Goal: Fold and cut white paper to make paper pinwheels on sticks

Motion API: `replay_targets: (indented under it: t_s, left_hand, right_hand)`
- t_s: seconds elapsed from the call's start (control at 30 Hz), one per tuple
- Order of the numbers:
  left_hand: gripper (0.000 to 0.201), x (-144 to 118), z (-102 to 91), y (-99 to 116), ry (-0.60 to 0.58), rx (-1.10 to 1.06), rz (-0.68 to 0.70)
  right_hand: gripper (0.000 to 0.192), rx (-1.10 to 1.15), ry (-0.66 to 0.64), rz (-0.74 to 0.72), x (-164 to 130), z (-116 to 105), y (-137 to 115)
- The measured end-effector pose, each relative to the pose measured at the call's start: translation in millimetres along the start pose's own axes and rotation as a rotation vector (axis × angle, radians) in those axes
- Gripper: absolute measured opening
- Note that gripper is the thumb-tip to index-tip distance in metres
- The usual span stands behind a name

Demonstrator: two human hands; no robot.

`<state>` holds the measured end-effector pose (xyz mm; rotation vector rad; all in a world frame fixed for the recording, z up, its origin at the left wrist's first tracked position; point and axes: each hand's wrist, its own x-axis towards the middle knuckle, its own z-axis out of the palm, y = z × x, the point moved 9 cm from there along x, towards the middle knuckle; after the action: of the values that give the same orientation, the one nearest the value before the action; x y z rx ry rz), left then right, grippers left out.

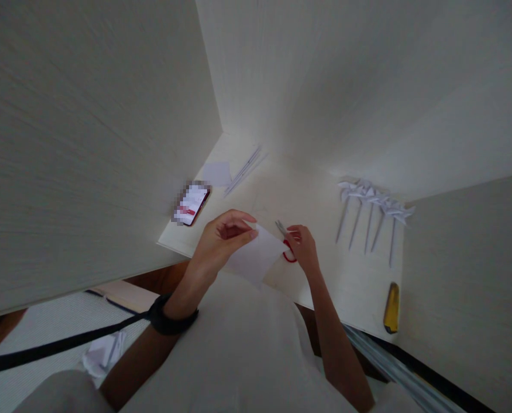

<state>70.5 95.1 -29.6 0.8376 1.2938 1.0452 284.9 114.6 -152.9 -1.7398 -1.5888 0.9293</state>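
My left hand (221, 238) pinches the top edge of a white sheet of paper (256, 261) and holds it up above the near edge of the pale desk (307, 195). My right hand (304, 246) grips small scissors with red handles (286, 244). Their metal blades point up and left, right at the paper's upper right edge. A dark band sits on my left wrist.
A phone (192, 205) lies at the desk's left, with a small paper piece (217, 173) and thin white sticks (243, 169) behind it. Several white paper pinwheels on sticks (374, 212) lie at the right. A yellow utility knife (391, 308) rests near the front right edge. Walls close in on both sides.
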Motion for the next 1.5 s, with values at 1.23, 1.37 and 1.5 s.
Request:
replay_targets:
  t_s: [1.23, 1.37, 1.5]
  left_hand:
    - [0.031, -10, 5.6, 19, -0.095, -0.035, 0.026]
    - [0.031, -10, 12.9, 19, -0.164, -0.024, 0.037]
    - [0.024, -16, 28.4, 13, -0.275, 0.081, -0.036]
  right_hand:
    - [0.009, 0.257, 0.103, -0.523, -34, -56, -193]
    - [0.011, 0.405, 0.090, -0.393, -28, -57, -183]
    - [0.010, 0.507, 0.104, -0.325, -26, -58, -180]
